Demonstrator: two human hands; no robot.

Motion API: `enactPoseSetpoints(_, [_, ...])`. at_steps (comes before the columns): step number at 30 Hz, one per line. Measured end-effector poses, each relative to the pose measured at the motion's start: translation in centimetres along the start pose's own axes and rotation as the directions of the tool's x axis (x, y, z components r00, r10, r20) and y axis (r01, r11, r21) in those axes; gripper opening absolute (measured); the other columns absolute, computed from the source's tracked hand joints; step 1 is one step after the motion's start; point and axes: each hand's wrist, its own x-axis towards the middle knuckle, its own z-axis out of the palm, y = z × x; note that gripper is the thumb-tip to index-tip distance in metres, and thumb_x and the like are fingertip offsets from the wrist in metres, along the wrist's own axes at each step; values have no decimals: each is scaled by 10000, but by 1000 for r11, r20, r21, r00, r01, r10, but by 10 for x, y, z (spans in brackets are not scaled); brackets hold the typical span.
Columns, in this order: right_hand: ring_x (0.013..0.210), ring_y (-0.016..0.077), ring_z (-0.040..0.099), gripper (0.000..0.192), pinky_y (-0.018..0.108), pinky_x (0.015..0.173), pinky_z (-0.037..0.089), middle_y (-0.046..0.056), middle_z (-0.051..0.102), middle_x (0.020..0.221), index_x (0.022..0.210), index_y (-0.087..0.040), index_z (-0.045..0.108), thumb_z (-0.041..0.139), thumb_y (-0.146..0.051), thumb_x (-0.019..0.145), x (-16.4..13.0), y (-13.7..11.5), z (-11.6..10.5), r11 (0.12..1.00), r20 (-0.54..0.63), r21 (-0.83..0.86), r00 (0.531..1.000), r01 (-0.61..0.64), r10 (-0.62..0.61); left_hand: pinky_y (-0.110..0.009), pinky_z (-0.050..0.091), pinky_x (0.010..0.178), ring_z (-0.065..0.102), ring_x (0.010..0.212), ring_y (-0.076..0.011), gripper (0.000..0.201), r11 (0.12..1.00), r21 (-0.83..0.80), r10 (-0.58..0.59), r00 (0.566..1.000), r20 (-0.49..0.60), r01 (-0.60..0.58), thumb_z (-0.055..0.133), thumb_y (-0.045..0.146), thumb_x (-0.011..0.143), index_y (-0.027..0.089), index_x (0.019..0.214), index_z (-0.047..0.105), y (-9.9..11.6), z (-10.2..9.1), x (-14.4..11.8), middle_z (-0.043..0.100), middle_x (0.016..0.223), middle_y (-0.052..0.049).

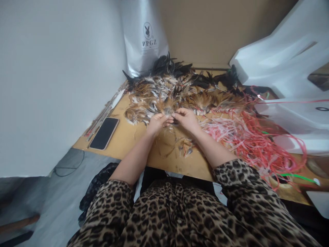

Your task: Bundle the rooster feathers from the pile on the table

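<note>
Both hands meet at the middle of the table. My left hand [159, 122] is closed on the base of a small bunch of brown feathers [168, 109], grey and fluffy at its lower end. Touching the same spot, my right hand [185, 118] has thumb and finger pinched together; what lies between them is too small to make out. Just beyond the hands spreads a heap of brown, white and black feathers [149, 90]. A few loose feather scraps [185, 148] lie on the table below the right hand.
At the right is a tangle of pink and red strips [246, 137]. A phone [105, 133] lies at the left edge of the table [159, 154]. Behind the feathers stands a silver bag [144, 58]. White bags [280, 61] take up the right back; a white wall rises at the left.
</note>
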Motion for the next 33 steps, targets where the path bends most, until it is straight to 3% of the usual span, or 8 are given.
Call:
enactPoseSetpoints(9, [500,82,405,232,219,487,328,-29,522,549,613,-172,549,643,-383,628,2,6,1,1000,28,4,1000,7,-7,-156,448,532,595,551,-58,162,997,3,-75,994,74,75,686,240,692,88,729,644,2,-1,-2,673,684,-56])
enactPoseSetpoints(17, [494,83,422,263,226,488,335,-35,513,540,584,-169,513,688,-365,591,1,-1,-4,1000,66,22,998,3,-4,-202,466,518,572,483,-79,210,976,199,75,995,66,-87,698,308,663,102,684,661,2,0,-3,657,604,-48])
enactPoseSetpoints(22, [598,115,499,231,256,592,417,-8,578,636,636,-152,603,691,-362,597,3,1,-11,996,124,26,989,82,-84,-228,483,525,580,488,-98,280,959,263,80,991,111,-107,700,374,650,106,731,679,7,4,-9,684,662,-73])
enactPoseSetpoints(27, [724,154,546,211,297,695,450,34,622,775,695,-161,649,688,-357,626,4,4,-17,980,164,45,967,191,-196,-214,472,526,595,526,-101,326,949,290,58,972,226,-124,674,422,671,109,760,691,12,3,-12,677,661,-76])
enactPoseSetpoints(33, [628,123,509,174,262,627,419,3,569,652,658,-158,619,619,-328,694,2,3,-16,973,222,-25,950,231,-220,-201,427,465,536,432,-81,313,921,356,94,977,189,-158,641,415,710,106,672,670,10,2,-10,622,535,-45])
